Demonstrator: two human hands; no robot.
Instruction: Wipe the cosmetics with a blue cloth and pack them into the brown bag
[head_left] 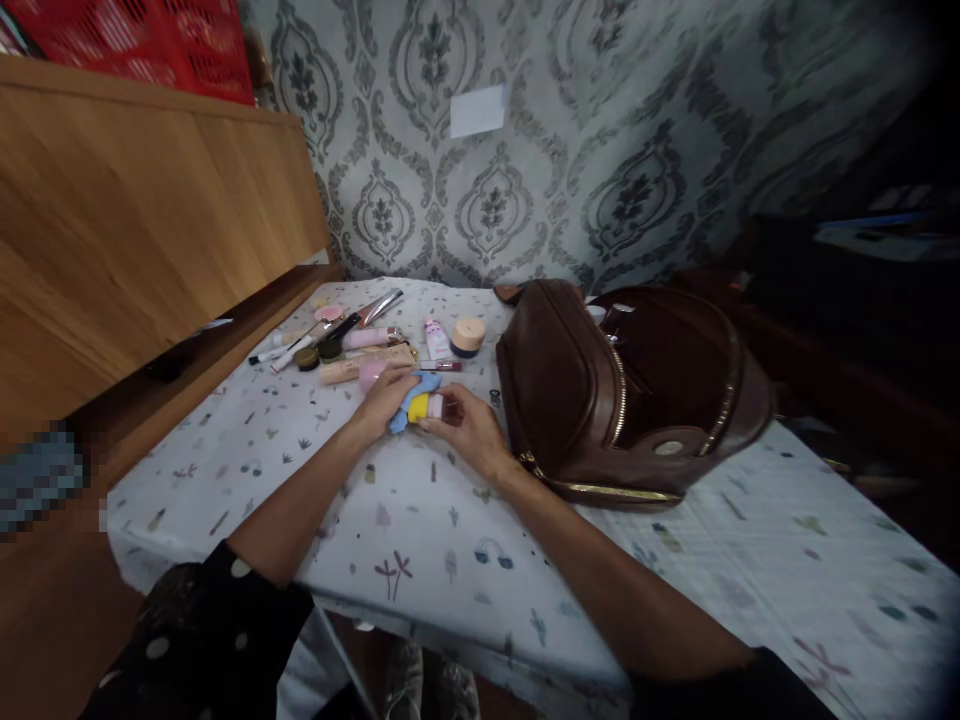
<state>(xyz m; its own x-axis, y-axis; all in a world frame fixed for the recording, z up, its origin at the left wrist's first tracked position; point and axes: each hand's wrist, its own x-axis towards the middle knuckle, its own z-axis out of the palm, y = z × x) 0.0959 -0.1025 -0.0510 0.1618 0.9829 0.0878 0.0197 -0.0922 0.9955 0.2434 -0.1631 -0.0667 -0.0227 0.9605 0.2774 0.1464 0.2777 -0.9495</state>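
Cloth (400, 418) and yellow-banded container (418, 407) in both hands, mid-handling

Near the middle of the tabletop (330, 530), the left hand (381, 402) bunches the blue cloth against one end of the container. The right hand (474, 430) pinches the other, paler end between thumb and fingers. The container is lying sideways between the two hands; how much of it the cloth covers is hidden by the left fingers.

The handling looks partway through, judging by the grip: cloth and container have been brought together, but neither has been set down. Whether the container's cap is on cannot be made out.

Toward the back left corner, a loose spread of cosmetics lies out of the hands: a beige tube (364, 366), a pink-and-white tube (436, 340), a peach-topped jar (468, 335) and several pencil-like pieces among them. If these belong to the same work, much seems left. A pink round item (371, 374) sits just beyond the left hand.

Right of the middle, toward the back edge, a brown bag (547, 370) stands unzipped, with a few small things showing at its mouth.
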